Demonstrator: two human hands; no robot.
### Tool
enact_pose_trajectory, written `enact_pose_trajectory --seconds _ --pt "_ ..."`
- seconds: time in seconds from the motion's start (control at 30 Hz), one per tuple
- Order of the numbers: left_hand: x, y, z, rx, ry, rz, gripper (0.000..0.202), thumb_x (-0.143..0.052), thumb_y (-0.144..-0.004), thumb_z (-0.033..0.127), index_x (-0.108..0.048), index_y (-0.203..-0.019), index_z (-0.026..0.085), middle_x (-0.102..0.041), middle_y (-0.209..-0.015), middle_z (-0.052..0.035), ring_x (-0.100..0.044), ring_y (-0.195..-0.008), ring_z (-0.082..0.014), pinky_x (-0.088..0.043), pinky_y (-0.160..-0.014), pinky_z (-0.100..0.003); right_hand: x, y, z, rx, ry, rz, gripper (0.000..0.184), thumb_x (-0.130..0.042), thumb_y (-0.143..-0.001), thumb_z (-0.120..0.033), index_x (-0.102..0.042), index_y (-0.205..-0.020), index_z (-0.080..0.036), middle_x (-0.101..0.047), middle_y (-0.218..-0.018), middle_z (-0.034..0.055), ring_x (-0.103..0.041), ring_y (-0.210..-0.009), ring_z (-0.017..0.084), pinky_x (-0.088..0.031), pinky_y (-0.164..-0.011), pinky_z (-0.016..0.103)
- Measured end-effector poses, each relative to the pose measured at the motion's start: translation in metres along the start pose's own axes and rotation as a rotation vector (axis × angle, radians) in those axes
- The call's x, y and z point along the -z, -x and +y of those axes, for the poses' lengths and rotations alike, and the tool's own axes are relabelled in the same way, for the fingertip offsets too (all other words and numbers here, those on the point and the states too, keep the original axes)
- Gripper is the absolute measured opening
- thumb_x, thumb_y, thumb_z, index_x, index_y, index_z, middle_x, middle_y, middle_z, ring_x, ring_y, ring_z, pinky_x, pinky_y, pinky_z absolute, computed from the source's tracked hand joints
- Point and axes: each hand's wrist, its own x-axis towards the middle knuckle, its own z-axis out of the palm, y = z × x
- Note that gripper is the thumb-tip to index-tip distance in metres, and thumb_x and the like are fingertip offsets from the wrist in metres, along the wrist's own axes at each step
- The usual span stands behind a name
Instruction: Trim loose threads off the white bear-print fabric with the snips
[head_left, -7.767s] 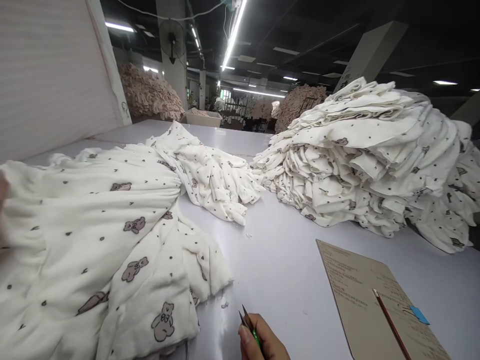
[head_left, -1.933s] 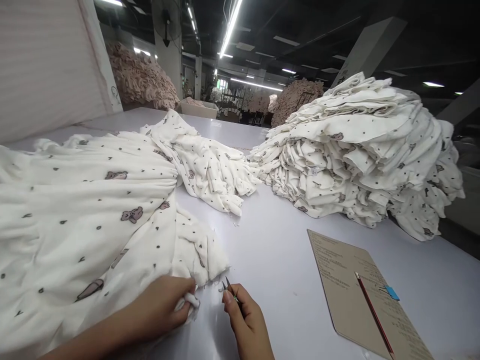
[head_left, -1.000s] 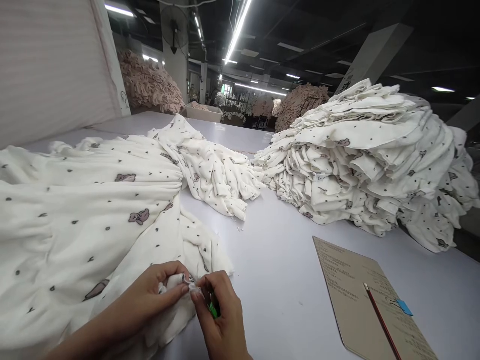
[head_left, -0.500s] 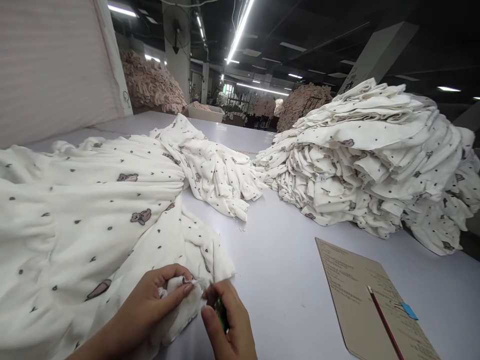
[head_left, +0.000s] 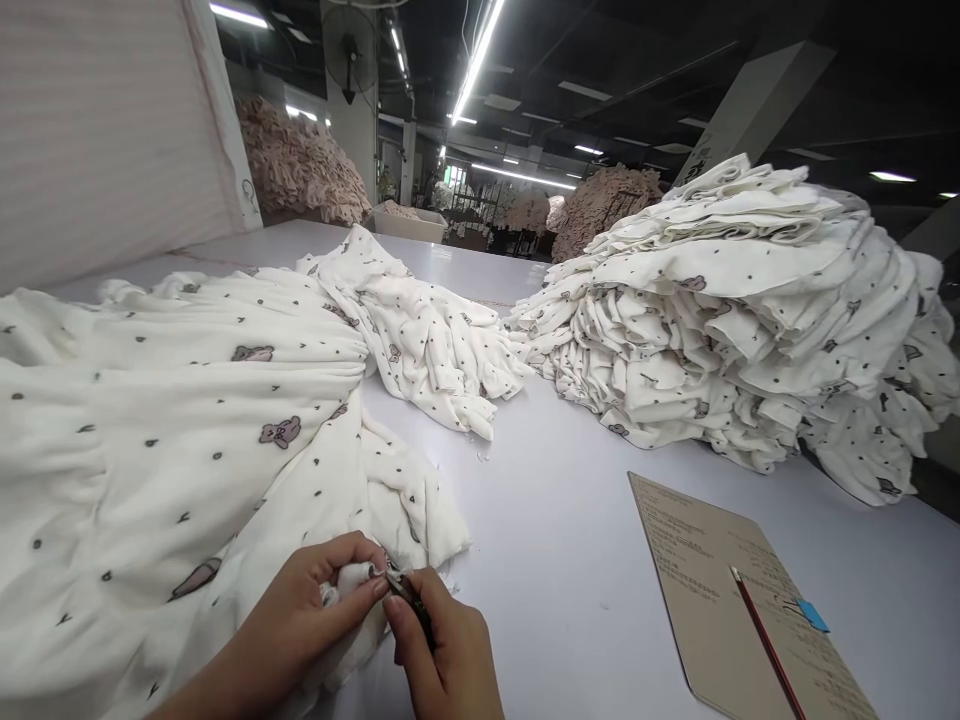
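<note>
A white garment (head_left: 187,480) printed with small bears and dots spreads over the left of the table. My left hand (head_left: 319,605) pinches a rolled bit of its edge between thumb and fingers. Close against those fingertips, my right hand (head_left: 450,645) grips dark thread snips (head_left: 412,603), their tip at the pinched edge. Most of the snips' body is hidden by my right fingers. Whether the blades are apart or together is too small to tell.
A tall heap of similar white garments (head_left: 720,330) stands at the right. Nearer me lie a printed board (head_left: 675,560), a red pencil (head_left: 765,635) and a blue clip (head_left: 812,615). Bits of thread (head_left: 484,456) dot the table (head_left: 555,520). Pinkish piles (head_left: 300,165) fill the background.
My right hand has moved left and slightly up, bringing the snips against the cloth edge at my left fingertips. The left hand keeps its pinch. The piles have not moved.
</note>
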Motion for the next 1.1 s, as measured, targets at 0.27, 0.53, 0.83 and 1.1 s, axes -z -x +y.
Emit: enact_pose_trajectory --seconds 0.27,0.53,0.83,1.1 --pt "-0.007 0.01 -0.009 -0.282 -0.226 0.138 0.014 -0.052 -0.083 0.032 -0.06 -0.077 0.022 -0.059 -0.073 0.0026 -0.056 -0.07 -0.0137 -0.042 -0.067 -0.02 0.008 0.003 0.002 -0.067 -0.184 -0.016 0.041 -0.039 -0.093 -0.052 -0.049 -0.069 -0.021 -0.045 -0.05 -0.0044 -0.044 -0.047 0.011 -0.032 -0.048 0.021" --pt "0.002 0.017 -0.031 -0.678 -0.31 0.03 0.031 -0.033 -0.092 0.012 -0.056 -0.1 0.03 -0.051 -0.08 0.0029 -0.051 -0.067 -0.0093 -0.039 -0.062 -0.015 0.026 0.011 0.0 -0.19 -0.375 -0.226 0.046 -0.043 -0.086 -0.063 -0.047 -0.069 -0.021 -0.044 -0.049 -0.0038 -0.039 -0.046 0.011 -0.031 -0.05 0.023" --pt "0.009 0.018 -0.043 -0.735 -0.558 -0.009 0.029 -0.039 -0.088 0.005 -0.055 -0.096 0.027 -0.049 -0.09 0.0012 -0.052 -0.069 -0.0079 -0.04 -0.065 -0.015 0.021 0.012 -0.005 -0.114 0.025 -0.173 0.041 -0.042 -0.088 -0.059 -0.049 -0.069 -0.023 -0.05 -0.052 -0.0012 -0.046 -0.047 0.014 -0.026 -0.042 0.022" --pt "0.008 0.019 -0.039 -0.791 -0.617 0.07 0.025 -0.045 -0.085 0.007 -0.059 -0.09 0.027 -0.052 -0.085 0.0 -0.052 -0.067 -0.0096 -0.042 -0.063 -0.016 0.02 0.011 -0.005 -0.111 0.058 -0.189 0.041 -0.042 -0.089 -0.053 -0.047 -0.062 -0.023 -0.043 -0.047 -0.003 -0.041 -0.043 0.012 -0.024 -0.039 0.021"
